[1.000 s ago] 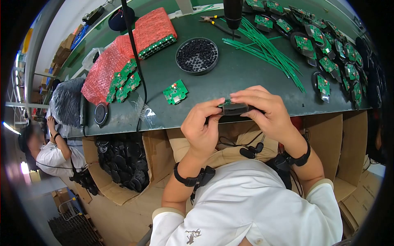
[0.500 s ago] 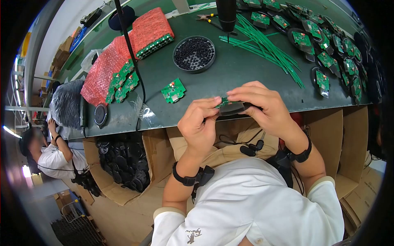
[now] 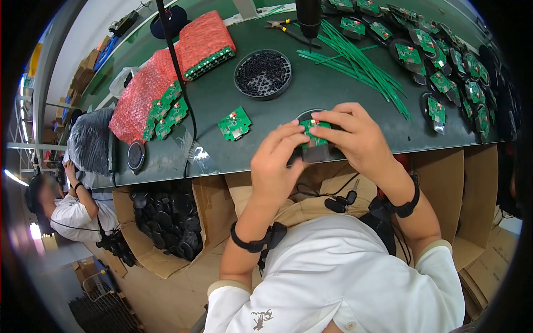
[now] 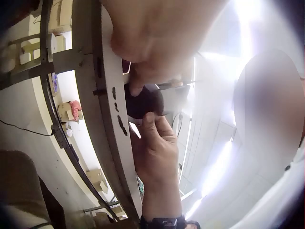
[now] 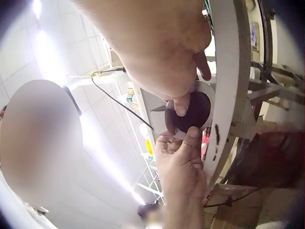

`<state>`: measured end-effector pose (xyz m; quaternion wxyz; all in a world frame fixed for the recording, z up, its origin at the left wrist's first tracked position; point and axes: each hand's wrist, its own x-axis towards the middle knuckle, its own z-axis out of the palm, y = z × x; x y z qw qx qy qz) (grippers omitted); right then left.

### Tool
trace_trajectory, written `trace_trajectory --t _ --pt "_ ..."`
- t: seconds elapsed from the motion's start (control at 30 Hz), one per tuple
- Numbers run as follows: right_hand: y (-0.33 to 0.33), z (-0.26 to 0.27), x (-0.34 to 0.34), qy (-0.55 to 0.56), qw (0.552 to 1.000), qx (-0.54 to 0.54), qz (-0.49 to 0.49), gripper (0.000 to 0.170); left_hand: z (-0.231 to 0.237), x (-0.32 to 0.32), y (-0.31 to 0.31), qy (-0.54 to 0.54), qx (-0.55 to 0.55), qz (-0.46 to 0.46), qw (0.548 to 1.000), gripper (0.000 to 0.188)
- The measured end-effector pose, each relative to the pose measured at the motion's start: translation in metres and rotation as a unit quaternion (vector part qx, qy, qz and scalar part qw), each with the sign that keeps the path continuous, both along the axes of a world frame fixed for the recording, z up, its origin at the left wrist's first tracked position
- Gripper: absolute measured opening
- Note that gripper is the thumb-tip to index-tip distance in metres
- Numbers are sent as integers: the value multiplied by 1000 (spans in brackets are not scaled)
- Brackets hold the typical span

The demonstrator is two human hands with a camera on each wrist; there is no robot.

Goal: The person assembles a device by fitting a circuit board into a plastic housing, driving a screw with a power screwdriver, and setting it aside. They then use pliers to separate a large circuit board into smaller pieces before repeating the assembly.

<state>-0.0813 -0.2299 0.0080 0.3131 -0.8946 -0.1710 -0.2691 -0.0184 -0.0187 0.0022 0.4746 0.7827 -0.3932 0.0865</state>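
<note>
Near the table's front edge, both hands grip a round black housing with a green circuit board on its upper face. My left hand holds its left side, fingertips on the board's edge. Opposite it, my right hand has its fingers over the board and its thumb underneath. Thumbs of both hands show against the smooth dark underside in the right wrist view. A clear greyish part juts from the housing toward the body. A loose circuit board lies to the left of the hands.
Behind the hands are a round dish of small black parts, green strips, pliers and a hanging power driver. Housings with boards crowd the right. Red bubble wrap lies left. A carton holds black discs. Another person sits left.
The housing has tilted from nearly edge-on so its board now faces up toward the head camera. Both hands have turned with it, and the right fingers have shifted onto the board.
</note>
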Motion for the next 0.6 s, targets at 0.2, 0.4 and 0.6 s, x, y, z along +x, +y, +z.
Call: trace_trajectory --t 0.2,0.4,0.6 --pt "-1 20 -13 54 996 -68 15 41 -10 -14 9 -53 61 6 997 51" --pt "-6 26 -1 102 993 -42 48 34 -1 -16 7 -64 66 -1 996 50" --pt "8 13 9 84 996 -7 -21 19 -4 -16 9 -64 73 -5 995 48"
